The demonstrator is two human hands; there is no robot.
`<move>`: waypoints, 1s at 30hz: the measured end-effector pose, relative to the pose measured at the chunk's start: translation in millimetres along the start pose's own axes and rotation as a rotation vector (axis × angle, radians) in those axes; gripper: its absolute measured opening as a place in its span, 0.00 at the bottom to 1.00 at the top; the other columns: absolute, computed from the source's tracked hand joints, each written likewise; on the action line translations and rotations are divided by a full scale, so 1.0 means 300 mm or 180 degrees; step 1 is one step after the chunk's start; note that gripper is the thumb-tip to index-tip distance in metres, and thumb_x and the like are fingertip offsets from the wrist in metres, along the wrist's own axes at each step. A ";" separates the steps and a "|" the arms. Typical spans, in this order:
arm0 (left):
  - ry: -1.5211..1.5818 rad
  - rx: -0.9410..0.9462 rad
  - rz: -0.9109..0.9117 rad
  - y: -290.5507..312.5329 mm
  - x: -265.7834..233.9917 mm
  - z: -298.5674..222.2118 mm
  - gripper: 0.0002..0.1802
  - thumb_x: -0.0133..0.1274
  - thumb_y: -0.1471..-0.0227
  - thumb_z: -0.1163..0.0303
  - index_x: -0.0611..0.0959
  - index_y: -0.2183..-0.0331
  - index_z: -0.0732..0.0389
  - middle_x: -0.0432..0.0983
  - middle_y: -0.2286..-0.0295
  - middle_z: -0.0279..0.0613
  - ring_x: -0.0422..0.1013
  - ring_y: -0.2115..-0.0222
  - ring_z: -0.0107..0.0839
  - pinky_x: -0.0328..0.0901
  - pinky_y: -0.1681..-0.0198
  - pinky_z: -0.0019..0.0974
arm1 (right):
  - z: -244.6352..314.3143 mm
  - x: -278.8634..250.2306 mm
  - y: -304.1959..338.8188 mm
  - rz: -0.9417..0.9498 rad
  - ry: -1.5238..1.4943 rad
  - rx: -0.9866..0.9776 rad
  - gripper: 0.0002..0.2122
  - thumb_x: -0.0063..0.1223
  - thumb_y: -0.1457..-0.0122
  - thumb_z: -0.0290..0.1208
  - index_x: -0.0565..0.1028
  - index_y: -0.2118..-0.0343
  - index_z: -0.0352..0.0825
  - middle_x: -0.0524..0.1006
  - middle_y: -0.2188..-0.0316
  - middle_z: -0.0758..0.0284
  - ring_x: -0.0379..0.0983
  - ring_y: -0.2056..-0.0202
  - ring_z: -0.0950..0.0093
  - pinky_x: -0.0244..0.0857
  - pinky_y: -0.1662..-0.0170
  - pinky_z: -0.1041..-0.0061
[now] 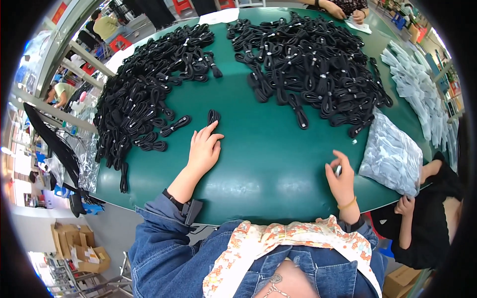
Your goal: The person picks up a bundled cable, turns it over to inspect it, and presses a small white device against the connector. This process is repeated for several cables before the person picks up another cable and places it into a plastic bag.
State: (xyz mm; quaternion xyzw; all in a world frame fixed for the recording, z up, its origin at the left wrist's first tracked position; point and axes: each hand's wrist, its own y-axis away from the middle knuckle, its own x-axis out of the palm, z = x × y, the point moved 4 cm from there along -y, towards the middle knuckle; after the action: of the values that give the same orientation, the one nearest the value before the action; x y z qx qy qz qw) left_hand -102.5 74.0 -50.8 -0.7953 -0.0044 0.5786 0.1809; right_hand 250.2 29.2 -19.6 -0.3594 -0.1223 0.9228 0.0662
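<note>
My left hand (203,149) lies over the green table with its fingers spread. Its fingertips reach the near end of a small black cable bundle (213,116), coiled and tied. The right hand (341,183) is raised over the table's right side, its fingers curled toward the thumb. A small white piece (338,170) shows between those fingers, too small to name. Just beyond that hand, another small white bit (354,142) lies on the table. Tied black cable bundles form a left heap (144,97) and a larger right heap (308,59).
On the right, a clear plastic bag (392,154) of pale packets sits at the green table's (233,164) edge, with packed pale bags (415,87) beyond. A co-worker's hand (405,204) is near the bag. Across the table, another person's hands (357,16) hold something white. Cardboard boxes (79,246) stand at lower left.
</note>
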 end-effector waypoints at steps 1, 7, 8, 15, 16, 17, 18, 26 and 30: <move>0.0047 0.0052 0.0039 -0.016 -0.013 0.006 0.10 0.48 0.61 0.67 0.73 0.70 0.56 0.58 0.55 0.37 0.56 0.54 0.37 0.47 0.53 0.56 | -0.002 0.015 0.017 0.0097 -0.0268 0.0345 0.14 0.50 0.60 0.22 0.67 0.67 0.31 0.67 0.84 0.64 0.65 0.82 0.65 0.59 0.78 0.73; -0.0356 0.0492 0.0007 -0.243 -0.102 0.104 0.12 0.49 0.61 0.63 0.73 0.70 0.55 0.61 0.57 0.37 0.59 0.57 0.37 0.51 0.55 0.51 | -0.011 0.060 0.045 0.0062 0.0452 -0.0609 0.07 0.49 0.62 0.20 0.68 0.75 0.32 0.67 0.84 0.63 0.64 0.82 0.65 0.58 0.79 0.73; -0.0549 0.0503 -0.0212 -0.315 -0.118 0.143 0.13 0.50 0.61 0.62 0.72 0.69 0.54 0.62 0.57 0.37 0.60 0.58 0.38 0.52 0.55 0.50 | -0.009 0.069 0.037 0.0039 0.0438 -0.0604 0.06 0.49 0.62 0.20 0.68 0.77 0.32 0.67 0.84 0.62 0.64 0.83 0.65 0.58 0.80 0.73; -0.1356 -0.1385 -0.0520 -0.806 -0.186 0.474 0.28 0.43 0.62 0.42 0.68 0.57 0.44 0.53 0.51 0.38 0.49 0.50 0.41 0.40 0.55 0.66 | -0.015 0.088 0.028 0.0060 0.0575 -0.0664 0.04 0.49 0.63 0.19 0.67 0.81 0.32 0.67 0.84 0.62 0.64 0.83 0.65 0.57 0.81 0.73; -0.1313 -0.1368 -0.0549 -0.852 -0.179 0.496 0.28 0.43 0.62 0.42 0.68 0.57 0.44 0.53 0.51 0.38 0.49 0.50 0.41 0.40 0.55 0.66 | -0.012 0.085 0.027 0.0103 0.0635 -0.0624 0.04 0.48 0.63 0.19 0.67 0.81 0.33 0.67 0.84 0.62 0.64 0.84 0.65 0.57 0.81 0.73; -0.1290 -0.1511 -0.0559 -0.887 -0.174 0.526 0.29 0.42 0.62 0.41 0.66 0.56 0.41 0.51 0.51 0.38 0.47 0.49 0.42 0.40 0.55 0.67 | -0.010 0.085 0.025 0.0149 0.0690 -0.0585 0.04 0.48 0.63 0.19 0.67 0.82 0.33 0.67 0.84 0.62 0.64 0.84 0.66 0.57 0.82 0.73; -0.1269 -0.1657 -0.0567 -0.915 -0.167 0.554 0.30 0.42 0.62 0.41 0.64 0.55 0.39 0.49 0.50 0.38 0.45 0.49 0.43 0.39 0.55 0.67 | -0.005 0.083 0.026 0.0123 0.0728 -0.0597 0.04 0.48 0.63 0.19 0.67 0.82 0.33 0.67 0.84 0.62 0.64 0.84 0.66 0.57 0.82 0.73; -0.0877 -0.2025 0.0443 -0.885 -0.008 0.621 0.31 0.44 0.64 0.44 0.61 0.54 0.33 0.45 0.48 0.41 0.38 0.47 0.48 0.42 0.52 0.61 | 0.000 0.100 0.026 0.0352 0.0652 -0.0346 0.04 0.47 0.62 0.18 0.66 0.81 0.31 0.66 0.84 0.61 0.64 0.82 0.64 0.58 0.80 0.72; -0.0923 -0.1604 0.0477 -0.757 -0.008 0.565 0.29 0.45 0.63 0.47 0.62 0.54 0.35 0.47 0.50 0.44 0.40 0.48 0.48 0.46 0.51 0.54 | 0.003 0.097 0.013 0.0113 0.0755 -0.0568 0.05 0.48 0.64 0.18 0.66 0.81 0.32 0.67 0.84 0.62 0.65 0.83 0.65 0.58 0.81 0.73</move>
State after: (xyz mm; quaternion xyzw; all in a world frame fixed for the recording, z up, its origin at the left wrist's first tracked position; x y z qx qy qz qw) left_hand -213.6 333.6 -26.9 -0.7223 -0.1150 0.6785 -0.0679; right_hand 228.2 31.3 -38.8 -0.4725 -0.1887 0.8603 0.0316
